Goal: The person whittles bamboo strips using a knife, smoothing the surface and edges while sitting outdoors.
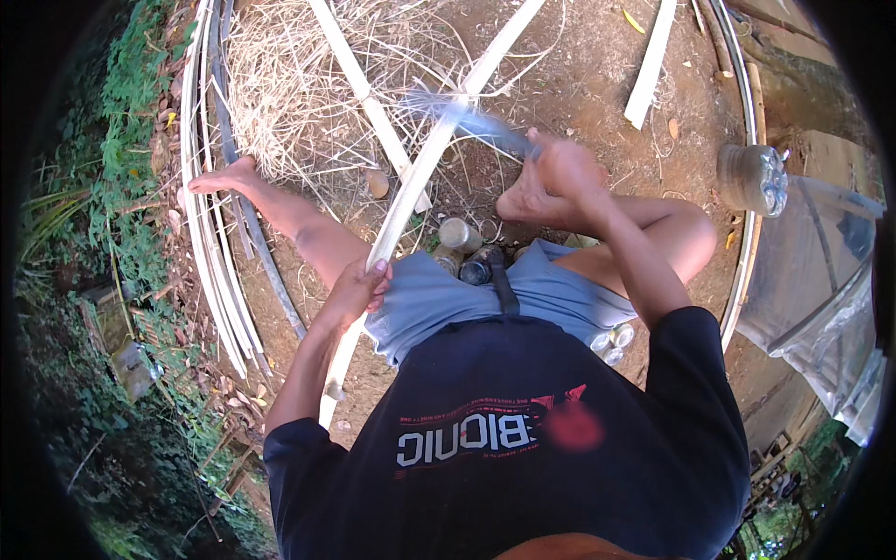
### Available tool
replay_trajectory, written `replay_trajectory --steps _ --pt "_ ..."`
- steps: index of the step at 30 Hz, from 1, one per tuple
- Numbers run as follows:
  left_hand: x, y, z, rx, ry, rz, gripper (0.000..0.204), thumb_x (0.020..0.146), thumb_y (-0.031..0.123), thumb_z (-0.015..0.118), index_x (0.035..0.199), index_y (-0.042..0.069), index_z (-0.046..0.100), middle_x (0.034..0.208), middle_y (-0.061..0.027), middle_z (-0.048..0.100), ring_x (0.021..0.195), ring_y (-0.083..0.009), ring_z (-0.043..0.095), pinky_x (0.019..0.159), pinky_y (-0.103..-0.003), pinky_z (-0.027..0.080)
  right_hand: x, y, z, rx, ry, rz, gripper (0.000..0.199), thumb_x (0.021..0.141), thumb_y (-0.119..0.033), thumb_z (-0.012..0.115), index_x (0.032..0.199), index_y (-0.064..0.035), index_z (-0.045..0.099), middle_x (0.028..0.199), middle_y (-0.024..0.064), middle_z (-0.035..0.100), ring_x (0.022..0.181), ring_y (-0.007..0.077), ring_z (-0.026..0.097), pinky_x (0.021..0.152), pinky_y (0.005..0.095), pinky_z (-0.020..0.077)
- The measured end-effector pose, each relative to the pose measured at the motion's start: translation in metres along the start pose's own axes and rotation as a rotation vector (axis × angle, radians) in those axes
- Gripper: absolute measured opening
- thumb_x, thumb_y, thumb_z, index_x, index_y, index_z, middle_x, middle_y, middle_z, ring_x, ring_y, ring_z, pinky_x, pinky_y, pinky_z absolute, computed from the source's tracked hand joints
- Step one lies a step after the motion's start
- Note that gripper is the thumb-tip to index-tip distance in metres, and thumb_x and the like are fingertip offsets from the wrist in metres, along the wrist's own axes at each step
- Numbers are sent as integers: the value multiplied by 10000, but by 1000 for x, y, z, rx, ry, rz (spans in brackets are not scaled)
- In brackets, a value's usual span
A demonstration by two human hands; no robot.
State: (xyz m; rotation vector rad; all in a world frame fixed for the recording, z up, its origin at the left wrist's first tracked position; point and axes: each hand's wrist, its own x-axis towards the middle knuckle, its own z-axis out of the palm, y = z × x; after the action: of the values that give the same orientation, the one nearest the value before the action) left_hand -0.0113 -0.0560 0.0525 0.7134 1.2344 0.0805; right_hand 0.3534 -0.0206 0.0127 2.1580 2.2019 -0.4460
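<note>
A long pale bamboo strip (pixel 415 191) slants up and away from beside my left hip, past my bent legs. My left hand (pixel 357 287) is closed round its near part, by my left thigh. In front of my right foot, my right hand (pixel 567 168) grips a knife (pixel 499 133) whose blade is smeared by motion. The blade points left and crosses the strip; whether it touches is unclear. Beneath the held strip, a second bamboo strip (pixel 359 79) runs across the ground the other way.
Curly shavings (pixel 280 93) heap at the far left. Another strip (pixel 651 70) lies far right. Long strips (pixel 210 233) line the left side, beside green plants (pixel 131 121). Jars (pixel 457 235) stand between my legs. A clear jug (pixel 751 179) and plastic sheet (pixel 803 252) are right.
</note>
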Motion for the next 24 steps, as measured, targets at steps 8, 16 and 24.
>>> replay_trajectory --steps 8,16,24 --pt "-4 2 7 -21 -43 -41 248 1034 275 454 885 83 504 678 45 392 505 -49 299 436 -199 278 -12 -1 18 -63 38 -186 322 859 -354 589 929 -51 673 1192 365 505 920 403 677 630 477 549" --pt "-6 7 7 -25 -26 -50 205 1033 239 457 932 68 511 670 46 399 500 -40 335 428 -182 270 -37 -22 2 204 -75 -149 327 773 -217 608 1007 10 638 1303 423 411 1015 449 572 749 475 549" --pt "-12 11 -5 -99 -103 -16 195 1034 207 446 945 43 501 653 42 382 483 -42 319 427 -190 287 2 8 8 362 -118 56 441 796 -263 605 1017 118 611 1339 447 308 1311 543 313 999 533 401"
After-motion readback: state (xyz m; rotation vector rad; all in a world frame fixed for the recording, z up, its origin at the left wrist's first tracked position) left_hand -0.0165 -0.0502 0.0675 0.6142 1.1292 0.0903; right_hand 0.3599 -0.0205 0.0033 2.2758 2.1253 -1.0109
